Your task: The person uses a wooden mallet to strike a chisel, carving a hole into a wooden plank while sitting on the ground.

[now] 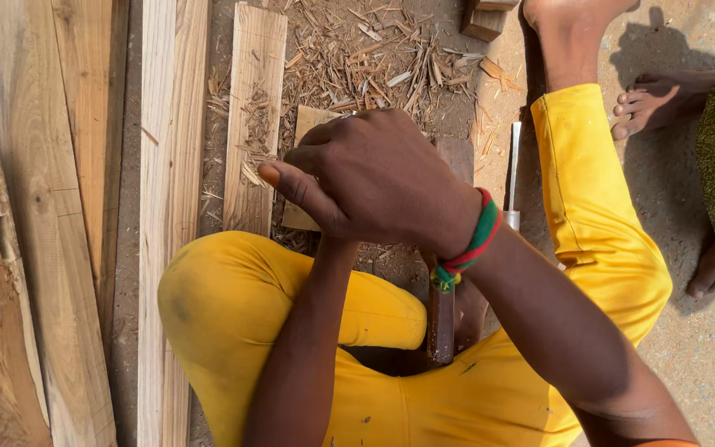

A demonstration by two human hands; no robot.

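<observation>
My trousers [597, 207]: bright yellow. Wristband [469, 248] on my right wrist: red and green, yellow knot. Planks [171, 149]: pale tan, streaked grain. Wood shavings [374, 58]: light brown. Ground [705, 348]: sandy beige.

The pale wooden block [306, 165] lies flat on the ground among wood shavings, just right of a narrow plank. It is light tan, roughly rectangular and set a little askew, its far corner showing above the knuckles and its near end at the yellow-clad knee. The hands cover most of it: the right hand [374, 178] lies over the top, thumb stretched left, and the left hand beneath is hidden, only its forearm showing.
</observation>
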